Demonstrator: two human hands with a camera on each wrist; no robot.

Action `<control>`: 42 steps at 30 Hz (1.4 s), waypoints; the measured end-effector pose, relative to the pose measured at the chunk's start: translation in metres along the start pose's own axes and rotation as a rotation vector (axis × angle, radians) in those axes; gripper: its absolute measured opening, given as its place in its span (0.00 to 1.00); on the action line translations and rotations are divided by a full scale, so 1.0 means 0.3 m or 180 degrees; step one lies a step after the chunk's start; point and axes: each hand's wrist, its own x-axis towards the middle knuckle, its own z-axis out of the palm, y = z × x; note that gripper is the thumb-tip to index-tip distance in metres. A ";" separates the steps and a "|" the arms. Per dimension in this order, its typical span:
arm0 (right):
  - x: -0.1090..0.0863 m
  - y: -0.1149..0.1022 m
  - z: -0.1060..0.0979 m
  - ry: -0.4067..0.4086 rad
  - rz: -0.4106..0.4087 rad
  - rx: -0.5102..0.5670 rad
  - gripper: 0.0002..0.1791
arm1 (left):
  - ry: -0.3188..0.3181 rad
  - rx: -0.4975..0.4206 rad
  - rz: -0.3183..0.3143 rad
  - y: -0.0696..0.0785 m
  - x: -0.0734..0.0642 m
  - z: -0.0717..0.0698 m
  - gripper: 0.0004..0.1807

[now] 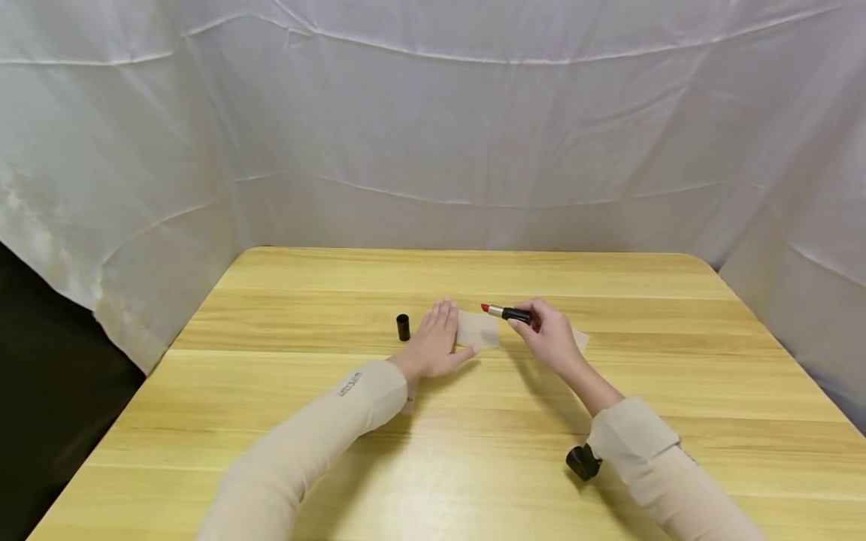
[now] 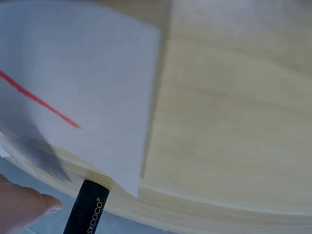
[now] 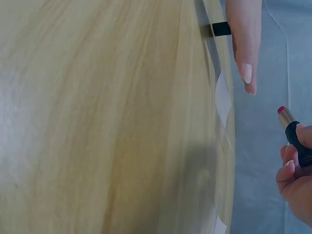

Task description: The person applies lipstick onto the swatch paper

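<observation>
On the table (image 1: 487,481), the left hand (image 1: 436,347) lies straight-fingered beside paper (image 1: 479,330), perhaps steadying it; the right hand (image 1: 551,338) pinches a lipstick (image 1: 516,314), presumably leaving its tip free.

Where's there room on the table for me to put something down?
Bare table lies left of the black cap, right of the paper corner behind the right hand, and along the far edge, before the white cloth. The middle is crowded: left hand, another paper and the lipstick. A black thing sits by the right sleeve.
</observation>
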 end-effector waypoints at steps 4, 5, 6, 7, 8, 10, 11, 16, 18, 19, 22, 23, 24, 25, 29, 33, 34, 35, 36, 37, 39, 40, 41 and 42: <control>0.003 -0.002 -0.004 -0.0035 0.0047 -0.0006 0.13 | -0.0046 0.0065 -0.0022 0.001 0.011 -0.006 0.48; 0.004 -0.001 -0.004 -0.0047 0.0058 -0.0021 0.14 | -0.0061 0.0086 -0.0021 0.003 0.011 -0.009 0.48; 0.006 0.001 -0.005 -0.0056 0.0068 -0.0038 0.14 | -0.0068 0.0097 -0.0019 0.006 0.011 -0.013 0.48; 0.007 0.003 -0.005 -0.0062 0.0075 -0.0047 0.14 | -0.0074 0.0115 -0.0020 0.008 0.011 -0.015 0.48; 0.008 0.005 -0.004 -0.0067 0.0072 -0.0060 0.14 | -0.0070 0.0139 -0.0015 0.010 0.011 -0.016 0.48; 0.010 0.008 -0.003 -0.0073 0.0065 -0.0066 0.14 | -0.0086 0.0190 -0.0014 0.010 0.015 -0.010 0.48; 0.010 0.010 -0.003 -0.0076 0.0058 -0.0071 0.14 | -0.0103 0.0215 -0.0016 0.008 0.019 -0.004 0.48; 0.011 0.008 0.002 -0.0124 0.0051 -0.0054 0.13 | -0.0162 0.0294 -0.0009 0.002 0.036 0.024 0.49; 0.012 0.006 0.006 -0.0141 0.0066 -0.0054 0.13 | -0.0165 0.0282 -0.0027 0.002 0.041 0.029 0.49; 0.012 0.006 0.008 -0.0143 0.0070 -0.0054 0.13 | -0.0169 0.0276 -0.0045 0.001 0.045 0.032 0.49; 0.013 0.007 0.014 -0.0164 0.0082 -0.0087 0.13 | -0.0190 0.0257 -0.0104 0.000 0.053 0.036 0.49; 0.012 0.007 0.015 -0.0176 0.0083 -0.0103 0.13 | -0.0180 0.0240 -0.0115 0.000 0.055 0.037 0.49; 0.012 0.008 0.016 -0.0184 0.0079 -0.0119 0.13 | -0.0175 0.0218 -0.0127 0.001 0.056 0.037 0.49; 0.012 0.009 0.017 -0.0194 0.0076 -0.0128 0.13 | -0.0180 0.0214 -0.0135 0.002 0.057 0.036 0.48; 0.013 0.009 0.022 -0.0242 0.0057 -0.0144 0.13 | -0.0185 0.0189 -0.0161 0.004 0.057 0.032 0.48; 0.016 0.007 0.026 -0.0276 -0.0009 -0.0153 0.12 | -0.0205 0.0198 -0.0193 0.006 0.056 0.027 0.48; 0.017 0.007 0.027 -0.0292 -0.0030 -0.0158 0.11 | -0.0214 0.0208 -0.0202 0.007 0.057 0.026 0.48; 0.018 0.009 0.028 -0.0309 -0.0054 -0.0165 0.11 | -0.0224 0.0218 -0.0212 0.007 0.057 0.025 0.48; 0.018 0.010 0.029 -0.0334 -0.0075 -0.0175 0.11 | -0.0241 0.0243 -0.0222 0.008 0.057 0.026 0.48; 0.019 0.011 0.030 -0.0355 -0.0094 -0.0181 0.11 | -0.0246 0.0249 -0.0228 0.008 0.058 0.027 0.48; 0.021 0.015 0.033 -0.0394 -0.0132 -0.0191 0.11 | -0.0255 0.0265 -0.0236 0.009 0.059 0.029 0.48; 0.022 0.017 0.035 -0.0412 -0.0148 -0.0195 0.11 | -0.0271 0.0282 -0.0237 0.009 0.060 0.030 0.48; 0.024 0.019 0.037 -0.0423 -0.0160 -0.0196 0.11 | -0.0258 0.0282 -0.0230 0.009 0.060 0.031 0.48; 0.026 0.022 0.040 -0.0434 -0.0171 -0.0196 0.11 | -0.0247 0.0285 -0.0219 0.010 0.060 0.032 0.48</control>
